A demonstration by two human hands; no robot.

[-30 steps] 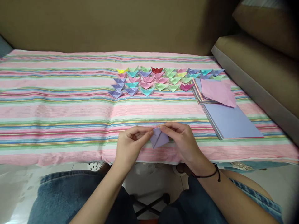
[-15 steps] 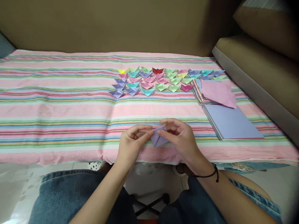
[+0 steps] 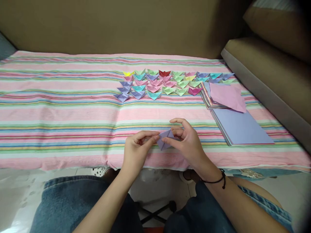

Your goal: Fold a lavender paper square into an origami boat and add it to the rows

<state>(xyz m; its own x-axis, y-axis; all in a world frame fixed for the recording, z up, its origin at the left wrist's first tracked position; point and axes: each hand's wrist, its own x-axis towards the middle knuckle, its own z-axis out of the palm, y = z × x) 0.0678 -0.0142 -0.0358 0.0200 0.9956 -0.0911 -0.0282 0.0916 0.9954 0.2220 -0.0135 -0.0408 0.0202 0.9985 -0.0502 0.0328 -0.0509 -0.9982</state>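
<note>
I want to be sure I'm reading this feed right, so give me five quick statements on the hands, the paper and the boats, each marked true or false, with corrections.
1. The left hand and the right hand both touch the folded purple paper. True.
2. A black cord bracelet circles the left wrist. False: the black cord bracelet is on the right wrist.
3. The loose pink sheet lies on the rear paper stack. True.
4. The paper boats are all one colour. False: the paper boats include green, pink, purple and turquoise ones.
5. The bright yellow boat stands at the left end of the farthest row. True.
</note>
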